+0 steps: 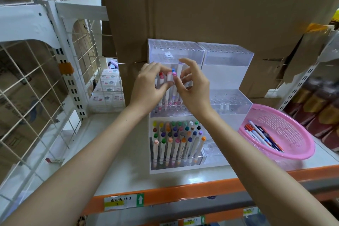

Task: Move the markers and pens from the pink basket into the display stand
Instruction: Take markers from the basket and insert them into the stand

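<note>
— Pink and blue caps on white barrels: those are the markers (171, 82) between your hands, upright over the middle step of the display stand (229, 71).

— Yes. Your left hand (146, 86) pinches them with thumb and fingertips from the left. Your right hand (194, 88) closes on the same cluster from the right, forefinger lifted clear. Which single marker each hand has, I can't make out.

— Their long axis runs up and down, tips toward the holes below, so I'd judge you are seating them in that step.

— Then comes the next load. The pink basket (297, 134) sits on the shelf (128, 152) to your right, nearer to you than the step you're working at, just beside the stand's right half.

— The pens (264, 137) in it lie flat in a loose bundle, long axis running from far left to near right. Your right hand is the closer one, and it would travel down and to the right.

— Mind the stocked row (178, 141) on the near step. It stands caps up under your wrists, so a low sweep could knock it.

— Farther out, cardboard boxes (201, 14) wall in the stand from behind. A wire grid (36, 88) stands at the left with small white cases (108, 90) beyond it. The orange shelf edge (183, 192) is nearest you.
</note>
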Tool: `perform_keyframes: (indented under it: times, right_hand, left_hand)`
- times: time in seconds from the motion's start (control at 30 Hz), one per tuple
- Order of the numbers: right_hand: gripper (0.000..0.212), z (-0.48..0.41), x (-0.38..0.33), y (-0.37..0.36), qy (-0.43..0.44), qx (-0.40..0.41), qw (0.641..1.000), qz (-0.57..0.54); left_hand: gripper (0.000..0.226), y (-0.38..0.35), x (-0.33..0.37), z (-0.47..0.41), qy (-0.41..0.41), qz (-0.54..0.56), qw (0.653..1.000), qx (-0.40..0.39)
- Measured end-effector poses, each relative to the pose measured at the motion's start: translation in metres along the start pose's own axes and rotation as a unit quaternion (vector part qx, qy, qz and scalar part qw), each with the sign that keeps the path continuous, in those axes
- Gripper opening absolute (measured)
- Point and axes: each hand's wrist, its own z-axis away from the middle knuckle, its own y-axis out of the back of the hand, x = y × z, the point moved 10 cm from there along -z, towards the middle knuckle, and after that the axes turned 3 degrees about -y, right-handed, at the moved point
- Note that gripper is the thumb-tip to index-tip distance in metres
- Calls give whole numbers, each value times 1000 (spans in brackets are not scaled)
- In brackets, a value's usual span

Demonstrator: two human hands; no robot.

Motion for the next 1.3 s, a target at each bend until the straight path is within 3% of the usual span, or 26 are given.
perform_keyframes:
  times: [0.47, 0.97, 1.3]
  right_hand:
    - [37, 0, 2, -1, -4, -4, 1000, -6]
    - [37, 1, -2, -3, 1, -27, 1000, 2]
    - [37, 3, -6, -10, 20, -75, 996, 33]
  left_hand:
    - [24, -3, -2, 7, -3, -22, 1000, -8]
    - [38, -5, 14, 21, -105, -143, 982, -64]
    - [42, 4, 14, 30, -113, -169, 977, -62]
